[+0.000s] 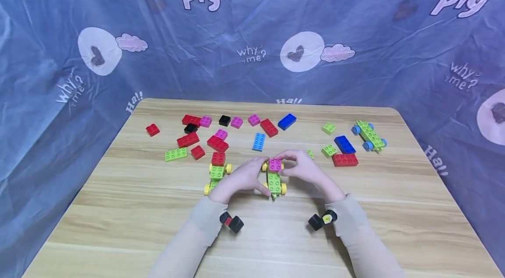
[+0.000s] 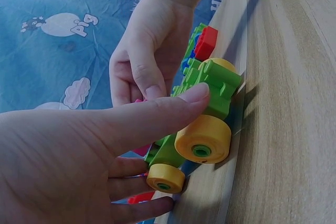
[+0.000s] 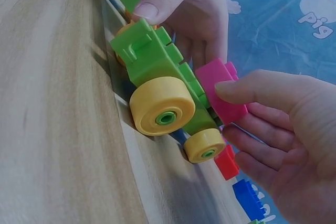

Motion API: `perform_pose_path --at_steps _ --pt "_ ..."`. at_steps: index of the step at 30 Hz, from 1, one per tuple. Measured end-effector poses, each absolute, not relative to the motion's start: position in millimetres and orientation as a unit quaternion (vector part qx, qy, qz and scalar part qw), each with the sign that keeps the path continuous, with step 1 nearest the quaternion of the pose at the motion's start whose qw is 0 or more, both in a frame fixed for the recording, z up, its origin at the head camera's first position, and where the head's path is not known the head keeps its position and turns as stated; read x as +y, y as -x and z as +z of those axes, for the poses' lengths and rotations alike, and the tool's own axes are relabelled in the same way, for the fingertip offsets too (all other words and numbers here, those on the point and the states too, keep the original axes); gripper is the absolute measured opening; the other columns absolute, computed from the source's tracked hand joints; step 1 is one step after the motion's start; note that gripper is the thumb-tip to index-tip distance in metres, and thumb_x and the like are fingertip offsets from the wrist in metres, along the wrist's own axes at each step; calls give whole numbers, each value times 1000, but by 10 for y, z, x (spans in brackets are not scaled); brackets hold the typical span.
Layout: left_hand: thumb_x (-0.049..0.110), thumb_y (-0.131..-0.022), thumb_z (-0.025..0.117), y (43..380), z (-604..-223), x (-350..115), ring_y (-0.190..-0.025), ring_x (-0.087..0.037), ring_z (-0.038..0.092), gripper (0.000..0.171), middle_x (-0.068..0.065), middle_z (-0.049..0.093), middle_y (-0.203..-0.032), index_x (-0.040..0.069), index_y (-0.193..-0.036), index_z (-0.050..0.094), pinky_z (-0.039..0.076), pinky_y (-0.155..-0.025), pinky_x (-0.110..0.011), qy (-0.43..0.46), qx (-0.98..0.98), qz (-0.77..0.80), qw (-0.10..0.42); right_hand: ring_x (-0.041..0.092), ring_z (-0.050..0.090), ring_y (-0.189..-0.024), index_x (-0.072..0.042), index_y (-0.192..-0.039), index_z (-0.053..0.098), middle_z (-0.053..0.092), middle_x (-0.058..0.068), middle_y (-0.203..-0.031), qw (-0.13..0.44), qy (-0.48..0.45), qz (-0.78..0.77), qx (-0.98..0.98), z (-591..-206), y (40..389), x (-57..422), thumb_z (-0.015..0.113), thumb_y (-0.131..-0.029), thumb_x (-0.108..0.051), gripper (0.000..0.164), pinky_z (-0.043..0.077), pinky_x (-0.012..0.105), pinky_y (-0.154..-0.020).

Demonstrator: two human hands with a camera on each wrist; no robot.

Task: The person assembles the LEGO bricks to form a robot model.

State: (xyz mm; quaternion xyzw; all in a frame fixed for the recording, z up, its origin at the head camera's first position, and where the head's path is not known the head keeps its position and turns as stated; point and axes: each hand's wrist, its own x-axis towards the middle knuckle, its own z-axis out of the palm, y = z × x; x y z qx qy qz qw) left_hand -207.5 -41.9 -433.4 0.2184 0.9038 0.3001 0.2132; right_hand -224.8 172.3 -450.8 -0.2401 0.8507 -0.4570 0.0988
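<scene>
Right hand [image 1: 301, 167] pinches a pink brick [image 1: 275, 165] at the far end of a green wheeled base [image 1: 274, 185], between both hands.
The left hand [image 1: 246, 175] lies alongside, thumb and fingers nearly straight. Likely light, stiff, sturdy plastic; grip brick and base by their smooth sides. Pink brick: four studs; base: studded, with yellow wheels [image 3: 163, 106].

We see a pink brick [image 1: 275, 165], a lime-green car base [image 1: 274, 182] with yellow wheels [image 3: 148, 109], pale wood grain on the desk [image 1: 276, 243], and a blue backdrop [image 1: 244, 19] printed with white words [image 1: 251, 53] and pink clouds [image 1: 338, 52].
</scene>
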Motion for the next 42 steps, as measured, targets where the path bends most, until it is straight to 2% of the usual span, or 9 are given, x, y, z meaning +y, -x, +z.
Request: perform_pose_path --at_steps 13,19,29,35,42 --pt "32 -64 90 2073 -4337 -416 -141 -30 32 110 -11 33 -155 7 -151 28 29 -115 -46 -219 903 301 213 35 55 -122 -3 -119 65 66 14 -122 108 258 -442 852 -4476 2224 1712 75 -78 -11 43 36 58 -107" --pt "33 -64 90 2069 -4343 -421 -141 -30 32 110 -11 33 -155 7 -151 28 30 -115 -45 -220 903 301 214 36 53 -124 -3 -122 63 64 14 -124 111 260 -434 855 -4452 2206 1719 75 -80 -18 46 36 58 -107" --pt "33 -64 90 2076 -4343 -422 -141 -31 33 110 -12 34 -154 5 -150 28 30 -114 -46 -225 904 298 209 30 61 -113 -7 -115 69 68 10 -115 54 271 -423 863 -4443 2178 1634 76 -81 -16 37 45 52 -100" --pt "33 -64 90 2079 -4341 -420 -140 -31 34 110 -12 34 -154 5 -150 28 30 -114 -46 -223 904 297 212 29 62 -109 -6 -115 70 69 9 -112 54 266 -415 868 -4447 2170 1615 74 -83 -15 34 46 53 -98" --pt "32 -63 90 2087 -4355 -417 -140 -31 35 110 -12 34 -154 6 -151 28 31 -114 -46 -220 905 295 212 28 62 -107 -4 -116 69 68 10 -111 64 271 -421 863 -4462 2188 1621 72 -86 -15 32 52 45 -93"
